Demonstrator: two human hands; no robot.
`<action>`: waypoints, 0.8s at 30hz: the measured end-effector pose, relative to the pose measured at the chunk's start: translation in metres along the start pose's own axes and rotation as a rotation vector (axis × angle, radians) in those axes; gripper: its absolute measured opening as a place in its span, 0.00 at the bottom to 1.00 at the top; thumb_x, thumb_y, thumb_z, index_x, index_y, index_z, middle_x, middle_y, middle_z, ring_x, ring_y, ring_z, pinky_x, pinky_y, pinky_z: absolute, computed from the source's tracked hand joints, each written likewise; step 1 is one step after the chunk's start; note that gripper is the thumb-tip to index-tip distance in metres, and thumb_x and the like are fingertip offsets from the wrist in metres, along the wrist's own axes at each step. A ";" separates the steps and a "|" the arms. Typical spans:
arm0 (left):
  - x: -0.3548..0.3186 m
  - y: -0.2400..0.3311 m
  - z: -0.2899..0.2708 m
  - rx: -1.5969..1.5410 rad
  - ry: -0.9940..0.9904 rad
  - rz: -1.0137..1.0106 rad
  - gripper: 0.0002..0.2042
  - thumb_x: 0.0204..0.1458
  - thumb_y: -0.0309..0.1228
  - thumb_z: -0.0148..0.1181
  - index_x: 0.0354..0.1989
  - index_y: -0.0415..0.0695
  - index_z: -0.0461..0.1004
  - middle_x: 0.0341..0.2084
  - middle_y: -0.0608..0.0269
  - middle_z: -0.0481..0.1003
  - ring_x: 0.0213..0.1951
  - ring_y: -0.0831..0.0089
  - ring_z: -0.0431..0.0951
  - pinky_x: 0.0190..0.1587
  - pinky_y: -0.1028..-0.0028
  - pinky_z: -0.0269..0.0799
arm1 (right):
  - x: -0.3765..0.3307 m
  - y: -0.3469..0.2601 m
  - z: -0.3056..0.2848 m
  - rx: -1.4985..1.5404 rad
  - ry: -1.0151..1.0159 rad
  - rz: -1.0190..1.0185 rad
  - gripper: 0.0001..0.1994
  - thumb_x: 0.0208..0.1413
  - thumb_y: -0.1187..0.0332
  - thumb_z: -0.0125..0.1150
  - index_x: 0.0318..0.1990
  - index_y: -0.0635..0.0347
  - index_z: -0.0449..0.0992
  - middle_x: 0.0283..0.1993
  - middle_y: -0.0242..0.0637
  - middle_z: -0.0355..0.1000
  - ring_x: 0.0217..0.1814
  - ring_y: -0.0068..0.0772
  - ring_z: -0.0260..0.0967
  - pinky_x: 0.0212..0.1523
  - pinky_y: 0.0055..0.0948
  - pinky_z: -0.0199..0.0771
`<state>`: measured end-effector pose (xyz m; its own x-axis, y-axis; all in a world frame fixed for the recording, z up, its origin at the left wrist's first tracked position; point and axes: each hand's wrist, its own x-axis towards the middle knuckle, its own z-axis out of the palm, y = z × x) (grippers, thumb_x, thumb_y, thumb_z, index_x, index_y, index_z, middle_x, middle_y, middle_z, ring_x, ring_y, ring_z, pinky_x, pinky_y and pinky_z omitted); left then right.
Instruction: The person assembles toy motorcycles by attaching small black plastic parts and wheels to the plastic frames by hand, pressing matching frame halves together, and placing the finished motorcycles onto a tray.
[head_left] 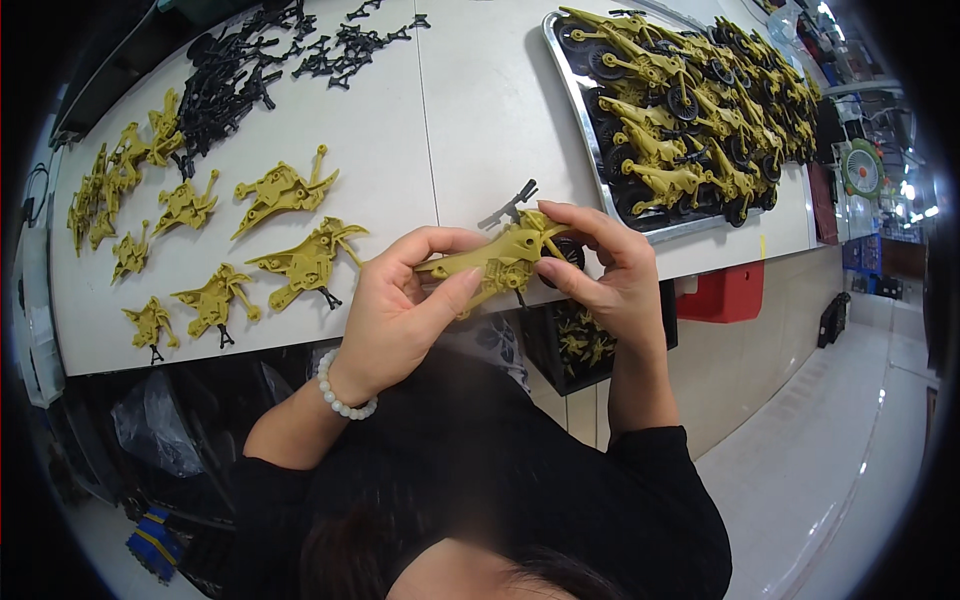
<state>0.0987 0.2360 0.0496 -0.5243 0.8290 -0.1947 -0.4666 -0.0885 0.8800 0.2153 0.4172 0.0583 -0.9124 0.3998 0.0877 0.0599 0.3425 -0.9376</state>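
"Where's the bike right now?"

"The yellow bike (512, 252) is held up over the near edge of the surface (480, 130), to the left of the tray (582, 115) and closer to the person."

"Both hands on it?"

"Yes. The left hand (405, 300) has its thumb and fingers clamped on the end farther from the tray. The right hand (610, 270) has its fingers clamped on the end nearer the tray, and a black wheel (571, 252) shows between its thumb and forefinger. A black handlebar (525, 192) sticks up from the bike's top."

"What's in the tray?"

"A packed heap of yellow bikes (690, 120) with black wheels."

"And around it?"

"Well left of the tray lie loose yellow frames (285, 190), some with small black pieces fitted. Farther off on that side, black parts (225, 95) are piled up. Below the tray's near side are a black box (549, 352) with small yellow parts inside and a red bin (728, 296)."
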 end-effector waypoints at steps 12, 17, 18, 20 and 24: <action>0.001 -0.007 -0.002 0.070 0.024 0.047 0.13 0.54 0.22 0.59 0.48 0.35 0.71 0.38 0.64 0.76 0.38 0.84 0.74 0.38 0.84 0.71 | 0.001 0.002 0.004 -0.102 -0.030 -0.030 0.24 0.45 0.78 0.66 0.53 0.65 0.72 0.46 0.41 0.74 0.44 0.30 0.72 0.46 0.26 0.71; 0.000 -0.009 0.001 0.115 0.016 0.134 0.14 0.53 0.21 0.60 0.48 0.35 0.71 0.39 0.63 0.76 0.41 0.81 0.75 0.43 0.81 0.72 | -0.001 -0.002 -0.002 0.340 -0.106 0.258 0.22 0.53 0.75 0.63 0.55 0.73 0.68 0.50 0.42 0.72 0.51 0.27 0.69 0.52 0.26 0.70; -0.001 -0.009 0.001 0.147 0.002 0.139 0.14 0.52 0.20 0.60 0.48 0.35 0.71 0.40 0.62 0.76 0.42 0.80 0.75 0.45 0.80 0.71 | 0.000 -0.005 0.000 0.339 -0.103 0.259 0.22 0.53 0.75 0.63 0.55 0.73 0.68 0.50 0.42 0.72 0.51 0.27 0.69 0.52 0.26 0.70; -0.001 -0.008 0.002 0.178 -0.014 0.144 0.14 0.52 0.20 0.60 0.48 0.35 0.71 0.40 0.61 0.76 0.43 0.79 0.75 0.46 0.79 0.71 | 0.003 -0.012 0.006 0.365 -0.079 0.427 0.19 0.54 0.72 0.63 0.51 0.73 0.70 0.49 0.43 0.72 0.49 0.27 0.71 0.51 0.26 0.71; -0.003 -0.007 0.005 0.201 0.014 0.211 0.16 0.51 0.20 0.61 0.49 0.35 0.70 0.40 0.61 0.76 0.43 0.79 0.75 0.45 0.80 0.72 | -0.002 -0.015 0.008 0.379 -0.050 0.358 0.17 0.53 0.71 0.63 0.48 0.73 0.71 0.48 0.44 0.73 0.47 0.27 0.72 0.50 0.25 0.72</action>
<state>0.1067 0.2371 0.0457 -0.6049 0.7963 -0.0024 -0.1962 -0.1461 0.9696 0.2124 0.4044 0.0689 -0.8802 0.3914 -0.2683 0.2296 -0.1435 -0.9627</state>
